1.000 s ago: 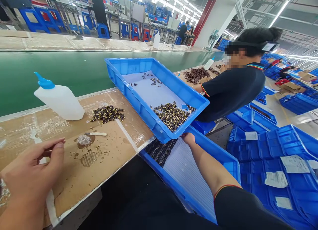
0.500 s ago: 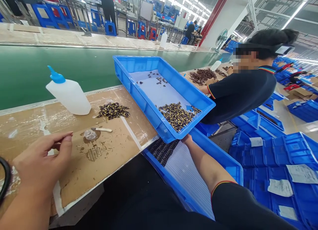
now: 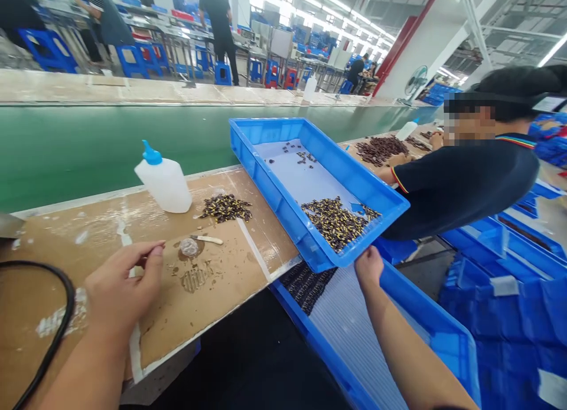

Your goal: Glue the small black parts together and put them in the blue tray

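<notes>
The right hand (image 3: 368, 267) has its grip pressed onto the near corner of a tilted blue plastic tray (image 3: 349, 173), most dark-and-yellow parts (image 3: 334, 223) lying low inside with a few stranded higher up, while the left hand (image 3: 121, 289), loosely curled, pinches nothing above the cardboard-covered worktop (image 3: 221, 298).
</notes>
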Action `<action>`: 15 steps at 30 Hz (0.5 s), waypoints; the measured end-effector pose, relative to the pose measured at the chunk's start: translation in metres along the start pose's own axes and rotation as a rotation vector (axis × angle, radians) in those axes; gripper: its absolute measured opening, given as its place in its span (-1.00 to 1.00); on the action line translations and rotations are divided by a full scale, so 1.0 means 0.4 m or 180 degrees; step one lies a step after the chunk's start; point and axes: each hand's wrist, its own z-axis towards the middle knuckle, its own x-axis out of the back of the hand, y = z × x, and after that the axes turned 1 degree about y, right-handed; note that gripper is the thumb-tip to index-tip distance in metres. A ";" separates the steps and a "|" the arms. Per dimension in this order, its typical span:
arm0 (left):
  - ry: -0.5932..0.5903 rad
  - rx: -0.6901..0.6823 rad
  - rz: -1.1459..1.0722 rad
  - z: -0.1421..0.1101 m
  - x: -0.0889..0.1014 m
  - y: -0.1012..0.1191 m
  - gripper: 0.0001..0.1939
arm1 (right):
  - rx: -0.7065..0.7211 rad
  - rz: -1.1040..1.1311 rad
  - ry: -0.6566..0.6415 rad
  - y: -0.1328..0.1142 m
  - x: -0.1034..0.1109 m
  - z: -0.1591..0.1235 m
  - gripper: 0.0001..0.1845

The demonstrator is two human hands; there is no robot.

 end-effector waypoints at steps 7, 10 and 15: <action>-0.0312 0.0337 -0.0192 -0.005 0.004 -0.009 -0.69 | 0.1395 0.3633 0.1756 -0.324 0.203 -0.128 -0.74; -0.0166 0.0152 0.0015 -0.008 0.015 0.000 -0.63 | 0.2679 0.3638 0.0594 -0.497 0.212 -0.238 -0.81; 0.0314 -0.0561 -0.0145 -0.090 0.119 0.081 -0.67 | 0.3214 0.1700 -0.1457 -0.706 0.037 -0.320 -0.86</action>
